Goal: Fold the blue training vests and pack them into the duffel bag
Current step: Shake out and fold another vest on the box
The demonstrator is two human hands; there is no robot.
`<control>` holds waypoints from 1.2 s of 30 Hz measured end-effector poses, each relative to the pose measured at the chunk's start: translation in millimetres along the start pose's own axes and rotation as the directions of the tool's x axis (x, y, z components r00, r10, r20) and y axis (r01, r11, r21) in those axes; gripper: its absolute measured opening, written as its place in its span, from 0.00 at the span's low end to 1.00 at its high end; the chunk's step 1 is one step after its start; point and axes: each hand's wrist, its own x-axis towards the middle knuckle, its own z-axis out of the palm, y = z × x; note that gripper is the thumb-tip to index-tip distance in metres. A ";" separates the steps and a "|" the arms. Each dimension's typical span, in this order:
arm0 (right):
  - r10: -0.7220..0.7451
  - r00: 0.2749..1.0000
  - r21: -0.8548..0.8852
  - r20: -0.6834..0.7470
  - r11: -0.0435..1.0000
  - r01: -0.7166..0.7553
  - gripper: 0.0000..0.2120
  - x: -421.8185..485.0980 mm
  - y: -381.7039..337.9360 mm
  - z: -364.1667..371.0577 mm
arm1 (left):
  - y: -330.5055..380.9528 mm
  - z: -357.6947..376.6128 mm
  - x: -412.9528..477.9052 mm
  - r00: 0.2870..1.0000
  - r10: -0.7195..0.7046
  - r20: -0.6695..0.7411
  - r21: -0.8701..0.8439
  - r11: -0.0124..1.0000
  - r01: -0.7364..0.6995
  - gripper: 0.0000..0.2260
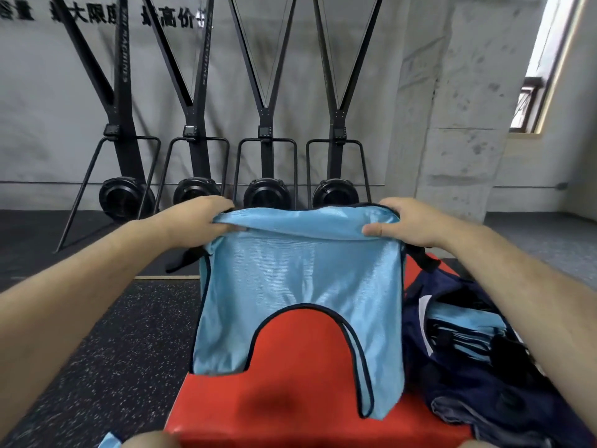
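Observation:
A light blue training vest (300,286) with dark trim lies spread on a red padded box (290,409), its neck cut-out toward me. My left hand (190,218) grips the vest's far left corner. My right hand (410,221) grips the far right corner, thumb on top of the cloth. The far edge is lifted and rolled over toward me. To the right sits an open navy duffel bag (478,396) with folded blue vests (465,321) inside it.
Several black ski-trainer machines (268,176) stand against the grey wall behind the box. A concrete pillar (452,124) rises at the right. Dark speckled rubber floor (122,350) lies to the left. A scrap of blue cloth (109,442) shows at the bottom edge.

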 end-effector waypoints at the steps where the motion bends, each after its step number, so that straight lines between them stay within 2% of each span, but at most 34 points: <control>1: 0.010 1.000 -0.016 0.015 1.000 -0.010 0.22 2.5 2.3 4.0 | -4.2 8.4 5.5 0.999 -0.006 0.032 0.002 1.000 0.006 0.14; 5: 0.023 0.998 -0.090 0.058 0.996 -0.018 0.22 29.3 22.8 35.8 | -28.3 52.3 35.3 0.993 -0.054 0.105 0.026 0.998 0.051 0.19; 9: 0.028 1.000 -0.366 -0.010 0.930 -0.030 0.29 68.6 48.2 70.6 | -45.2 84.2 71.3 0.989 -0.087 0.119 0.158 0.985 0.067 0.22; 11: 0.019 0.991 -0.437 -0.131 0.896 -0.075 0.29 83.0 56.7 80.3 | -53.8 90.3 87.0 0.999 -0.033 -0.001 0.298 0.954 0.032 0.18; 13: -0.047 0.950 -0.505 -0.309 0.855 -0.122 0.21 89.4 63.8 90.9 | -62.3 95.9 94.6 0.974 0.082 -0.212 0.417 0.909 0.014 0.15; 15: -0.120 0.879 -0.546 -0.461 0.819 -0.174 0.20 87.1 69.9 104.2 | -66.4 104.1 91.6 0.925 0.137 -0.354 0.432 0.901 0.032 0.17; 17: -0.107 0.865 -0.546 -0.491 0.811 -0.209 0.21 77.0 75.7 126.8 | -67.0 123.3 79.4 0.904 0.146 -0.402 0.405 0.914 0.032 0.19; 19: -0.013 0.904 -0.521 -0.427 0.820 -0.235 0.21 61.2 84.4 160.6 | -70.7 159.8 62.8 0.923 0.088 -0.375 0.351 0.935 0.054 0.18; 21: 0.134 0.939 -0.474 -0.316 0.836 -0.278 0.20 40.2 93.1 201.4 | -70.9 203.6 43.4 0.960 -0.033 -0.277 0.271 0.956 0.111 0.18; 23: 0.252 0.957 -0.461 -0.147 0.838 -0.291 0.20 14.9 101.7 244.2 | -62.6 247.7 20.8 0.982 -0.172 -0.076 0.176 0.967 0.183 0.21; 25: 0.338 0.940 -0.461 0.052 0.843 -0.277 0.22 -6.0 111.1 282.1 | -49.4 290.6 -1.1 0.952 -0.257 0.165 0.072 0.966 0.248 0.25; 27: 0.364 0.910 -0.437 0.197 0.864 -0.251 0.26 -14.7 118.0 307.8 | -34.4 322.6 -17.2 0.907 -0.264 0.328 -0.034 0.956 0.291 0.28; 30: 0.375 0.891 -0.392 0.256 0.883 -0.258 0.28 -5.9 125.5 321.7 | -22.5 343.1 -16.5 0.892 -0.278 0.357 -0.025 0.951 0.307 0.27; 36: 0.393 0.899 -0.274 0.193 0.901 -0.336 0.28 24.1 154.3 337.0 | -19.3 365.4 11.3 0.901 -0.288 0.325 -0.025 0.950 0.312 0.26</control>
